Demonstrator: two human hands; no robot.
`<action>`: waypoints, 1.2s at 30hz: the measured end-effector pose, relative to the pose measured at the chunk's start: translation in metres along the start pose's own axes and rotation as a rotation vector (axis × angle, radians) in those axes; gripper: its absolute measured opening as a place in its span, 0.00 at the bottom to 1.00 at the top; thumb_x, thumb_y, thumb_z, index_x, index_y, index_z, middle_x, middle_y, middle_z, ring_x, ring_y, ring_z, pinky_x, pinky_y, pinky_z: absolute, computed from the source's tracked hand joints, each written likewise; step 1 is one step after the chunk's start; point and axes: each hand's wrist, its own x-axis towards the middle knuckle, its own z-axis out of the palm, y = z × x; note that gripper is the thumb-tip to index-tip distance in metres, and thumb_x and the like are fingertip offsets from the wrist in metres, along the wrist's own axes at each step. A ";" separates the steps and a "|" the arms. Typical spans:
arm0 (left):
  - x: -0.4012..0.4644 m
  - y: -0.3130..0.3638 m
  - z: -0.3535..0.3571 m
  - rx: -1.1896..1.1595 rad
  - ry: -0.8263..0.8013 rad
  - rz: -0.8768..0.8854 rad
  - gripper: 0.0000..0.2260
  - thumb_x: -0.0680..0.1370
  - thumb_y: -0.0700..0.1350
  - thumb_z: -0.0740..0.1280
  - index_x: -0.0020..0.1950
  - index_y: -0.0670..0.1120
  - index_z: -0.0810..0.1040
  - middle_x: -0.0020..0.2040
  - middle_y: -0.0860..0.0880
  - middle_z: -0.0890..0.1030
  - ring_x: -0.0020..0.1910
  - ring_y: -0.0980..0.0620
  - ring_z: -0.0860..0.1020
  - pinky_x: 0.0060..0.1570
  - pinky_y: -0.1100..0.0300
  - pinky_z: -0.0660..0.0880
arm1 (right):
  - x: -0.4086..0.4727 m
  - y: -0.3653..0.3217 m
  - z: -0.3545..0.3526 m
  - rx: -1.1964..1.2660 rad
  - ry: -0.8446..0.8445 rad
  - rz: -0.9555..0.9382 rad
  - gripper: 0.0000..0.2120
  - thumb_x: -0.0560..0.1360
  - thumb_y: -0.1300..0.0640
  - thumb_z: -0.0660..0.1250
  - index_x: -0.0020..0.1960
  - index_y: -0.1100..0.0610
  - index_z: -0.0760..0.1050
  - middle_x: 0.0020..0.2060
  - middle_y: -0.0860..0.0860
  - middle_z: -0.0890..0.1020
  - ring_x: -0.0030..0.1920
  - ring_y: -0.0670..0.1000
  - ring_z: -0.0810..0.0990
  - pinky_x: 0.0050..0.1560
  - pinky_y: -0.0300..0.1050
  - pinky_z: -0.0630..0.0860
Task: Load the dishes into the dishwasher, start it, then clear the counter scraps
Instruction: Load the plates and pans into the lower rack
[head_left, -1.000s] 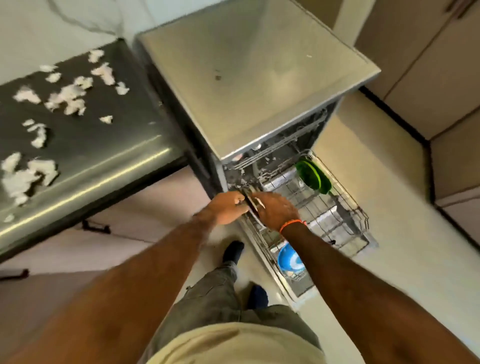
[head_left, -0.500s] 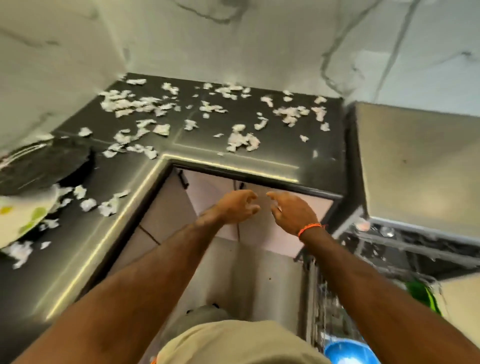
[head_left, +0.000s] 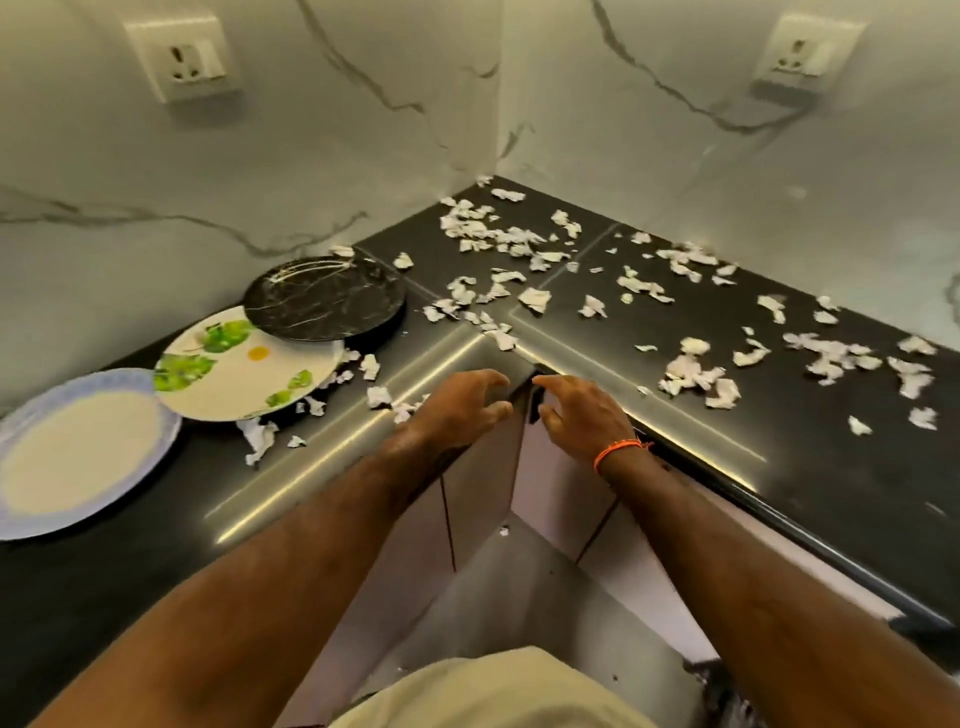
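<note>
Three plates (head_left: 244, 364), two empty hands (head_left: 457, 405), countless paper scraps (head_left: 691, 371).

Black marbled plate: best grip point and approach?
Take the black marbled plate at its near-right rim, coming from the right. That edge looks clear over the counter, while its near-left edge overlaps the leaf-print plate. Both hands are empty.

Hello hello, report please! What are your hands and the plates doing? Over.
Left hand and right hand empty, open. Black marbled plate, leaf-print plate, blue-rimmed plate overlapping on dark stone counter. Torn white paper scraps everywhere.
</note>
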 end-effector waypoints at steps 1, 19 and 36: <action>0.000 -0.013 -0.009 0.011 0.024 -0.017 0.21 0.78 0.52 0.71 0.70 0.48 0.77 0.66 0.48 0.80 0.65 0.50 0.78 0.64 0.55 0.75 | 0.013 -0.010 0.005 0.004 -0.005 -0.021 0.22 0.76 0.55 0.67 0.70 0.52 0.75 0.65 0.53 0.80 0.64 0.57 0.78 0.64 0.51 0.74; 0.014 -0.189 -0.105 0.079 0.308 -0.561 0.21 0.75 0.47 0.73 0.67 0.43 0.78 0.63 0.46 0.79 0.64 0.46 0.76 0.64 0.56 0.70 | 0.245 -0.113 0.102 -0.012 -0.247 -0.471 0.23 0.77 0.57 0.64 0.72 0.52 0.72 0.69 0.51 0.76 0.69 0.55 0.72 0.69 0.52 0.71; 0.085 -0.231 -0.124 -0.521 0.857 -1.108 0.30 0.76 0.45 0.74 0.76 0.44 0.67 0.67 0.48 0.75 0.65 0.46 0.76 0.66 0.53 0.73 | 0.335 -0.103 0.147 -0.115 -0.279 -0.862 0.19 0.80 0.58 0.63 0.71 0.51 0.75 0.68 0.49 0.78 0.69 0.54 0.75 0.72 0.53 0.67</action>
